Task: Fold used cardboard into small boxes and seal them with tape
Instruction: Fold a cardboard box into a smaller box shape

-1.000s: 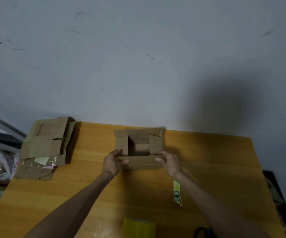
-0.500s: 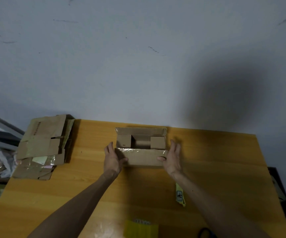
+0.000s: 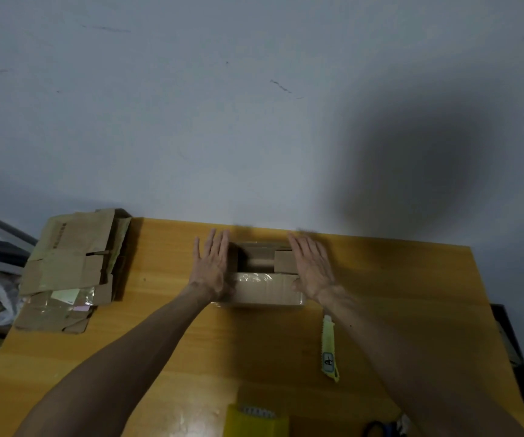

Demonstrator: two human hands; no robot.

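Observation:
A small brown cardboard box [image 3: 265,287] stands on the wooden table [image 3: 166,335] near the far edge, its top partly open with one inner flap folded across on the right. Shiny old tape runs along its near top edge. My left hand [image 3: 211,266] lies flat against the box's left side, fingers straight and pointing away from me. My right hand [image 3: 311,268] does the same on the right side. A yellow tape dispenser [image 3: 256,421] sits at the table's near edge.
A stack of flattened used cardboard [image 3: 71,266] lies at the table's left end. A yellow utility knife [image 3: 328,348] lies under my right forearm. Dark scissor handles [image 3: 377,428] show at the bottom right. The wall rises right behind the table.
Both hands let go of the near flap and slid forward along the box's sides, fingers straightening. The near flap now lies lower, and the box looks narrower between my palms.

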